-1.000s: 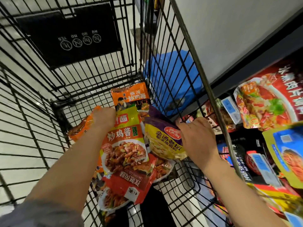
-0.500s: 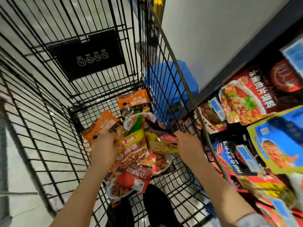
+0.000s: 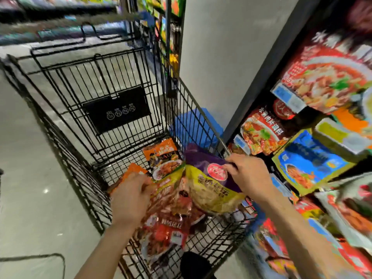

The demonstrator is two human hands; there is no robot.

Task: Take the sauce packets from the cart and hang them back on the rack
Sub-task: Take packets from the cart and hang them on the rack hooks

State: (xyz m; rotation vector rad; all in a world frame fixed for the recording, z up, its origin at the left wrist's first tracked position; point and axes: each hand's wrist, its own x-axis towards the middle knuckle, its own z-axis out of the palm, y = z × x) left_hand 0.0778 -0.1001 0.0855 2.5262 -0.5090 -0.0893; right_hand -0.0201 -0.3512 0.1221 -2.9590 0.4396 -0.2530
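Inside the black wire cart (image 3: 100,93), a purple-and-yellow sauce packet (image 3: 211,190) is pinched at its top edge by the right hand (image 3: 248,175). Red and orange packets (image 3: 171,214) beside it are gripped by the left hand (image 3: 130,198). The rack (image 3: 314,158) stands right of the cart.

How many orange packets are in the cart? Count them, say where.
2. One orange packet lies near the cart's far end; the other pokes out beyond the left hand. More may hide underneath.
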